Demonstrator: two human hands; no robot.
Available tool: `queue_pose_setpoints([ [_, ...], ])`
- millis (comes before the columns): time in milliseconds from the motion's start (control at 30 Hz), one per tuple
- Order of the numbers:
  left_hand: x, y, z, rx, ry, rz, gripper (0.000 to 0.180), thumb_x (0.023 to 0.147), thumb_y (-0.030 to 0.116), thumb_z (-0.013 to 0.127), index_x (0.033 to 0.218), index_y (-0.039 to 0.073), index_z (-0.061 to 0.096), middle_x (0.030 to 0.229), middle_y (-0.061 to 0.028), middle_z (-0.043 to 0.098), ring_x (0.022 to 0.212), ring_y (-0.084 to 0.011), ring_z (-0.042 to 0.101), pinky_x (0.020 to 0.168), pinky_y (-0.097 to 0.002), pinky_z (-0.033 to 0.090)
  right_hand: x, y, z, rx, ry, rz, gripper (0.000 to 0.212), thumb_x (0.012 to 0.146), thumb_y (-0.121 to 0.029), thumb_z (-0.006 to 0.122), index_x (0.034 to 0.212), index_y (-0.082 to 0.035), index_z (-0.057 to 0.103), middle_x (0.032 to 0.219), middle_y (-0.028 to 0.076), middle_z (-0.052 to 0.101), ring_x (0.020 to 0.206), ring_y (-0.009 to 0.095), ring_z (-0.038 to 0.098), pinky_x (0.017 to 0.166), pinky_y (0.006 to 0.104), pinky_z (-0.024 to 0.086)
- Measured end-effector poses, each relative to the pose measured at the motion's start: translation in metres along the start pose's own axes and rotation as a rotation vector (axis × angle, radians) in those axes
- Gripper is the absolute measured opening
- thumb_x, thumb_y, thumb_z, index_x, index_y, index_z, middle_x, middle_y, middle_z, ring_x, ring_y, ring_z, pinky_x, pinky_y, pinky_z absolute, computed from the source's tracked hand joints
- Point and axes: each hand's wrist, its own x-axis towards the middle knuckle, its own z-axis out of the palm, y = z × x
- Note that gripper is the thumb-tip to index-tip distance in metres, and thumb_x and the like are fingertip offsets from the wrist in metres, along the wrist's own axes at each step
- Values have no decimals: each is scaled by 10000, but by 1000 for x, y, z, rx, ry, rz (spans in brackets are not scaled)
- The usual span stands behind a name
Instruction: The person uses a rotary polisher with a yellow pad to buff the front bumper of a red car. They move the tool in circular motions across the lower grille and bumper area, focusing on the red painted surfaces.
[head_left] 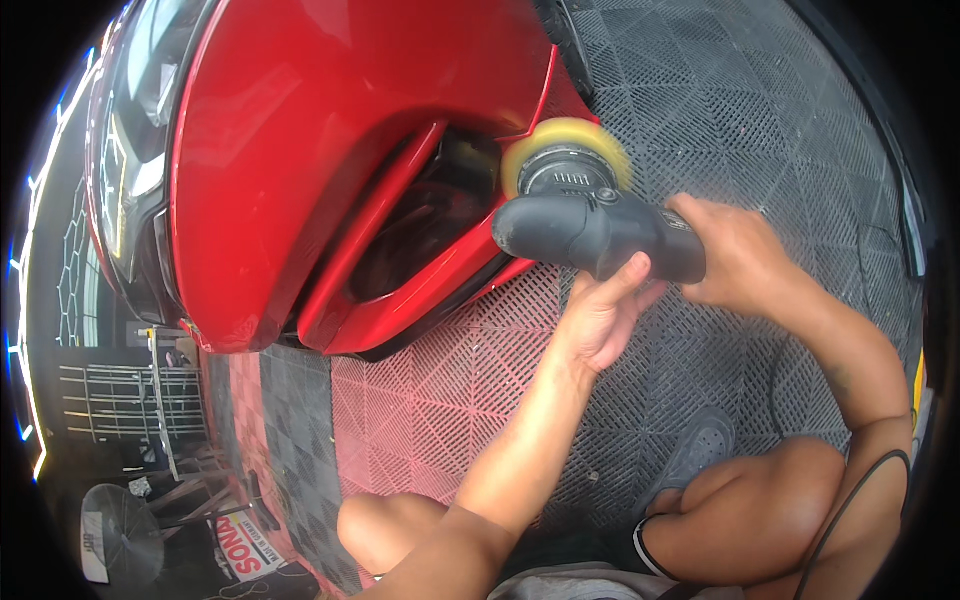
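At your far left, white light strips point(25, 250) run along the side in angled lines, with a metal rack point(125, 403) below them. Lower down, a round fan-like object point(122, 535) stands near a white sign with red lettering point(245, 550). Next comes the car's headlight point(135, 170), set beside the glossy red front bumper point(290, 130), whose dark air intake point(430, 215) opens toward you between red trim strips. Red and grey grid floor tiles point(430, 400) spread beneath.

Your left hand point(600, 325) touches the near side of the black polisher point(600, 230) from below; you cannot tell how far its fingers close around the body. The polisher sits at the bumper's right-hand edge, its yellow foam pad point(617, 150) turned toward the red paint, with the rim blurred; whether it touches is hidden. Your right hand point(735, 250) is wrapped firmly around the polisher's rear end. Below it, your grey clog point(705, 445) stands on grey tiles, and a black cord point(840, 510) curves over your right arm.
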Motion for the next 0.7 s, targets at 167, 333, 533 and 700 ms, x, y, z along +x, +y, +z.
queue_pose_setpoints([
  [167, -15, -1, 2, 6, 106, -16, 742, 1016, 356, 869, 1601, 116, 480, 1552, -106, 573, 1433, -287, 565, 1239, -600, 425, -1, -6, 7, 54, -69, -2, 729, 700, -204, 918, 1333, -62, 587, 1070, 193, 790, 1007, 417, 780, 866, 525, 616],
  [333, -37, 2, -4, 51, 185, -17, 757, 1037, 428, 838, 1609, 110, 459, 1578, -119, 541, 1456, -293, 531, 1241, -621, 407, 7, -18, 18, 118, -207, -11, 740, 700, -243, 922, 1335, -58, 590, 1016, 201, 798, 976, 428, 786, 864, 521, 624],
  [533, -74, 10, -20, 36, 307, 20, 715, 1054, 438, 816, 1587, 91, 489, 1552, -115, 567, 1436, -296, 549, 1241, -622, 425, 18, -49, 42, 191, -347, -27, 756, 705, -277, 918, 1348, -50, 592, 1035, 207, 803, 986, 424, 791, 880, 512, 626],
  [700, -104, 17, -47, 1, 387, 107, 616, 1068, 388, 805, 1544, 105, 537, 1502, -98, 619, 1367, -274, 616, 1200, -616, 485, 30, -85, 65, 237, -423, -90, 788, 714, -304, 904, 1385, -41, 585, 1061, 232, 801, 1019, 446, 782, 904, 525, 619],
])
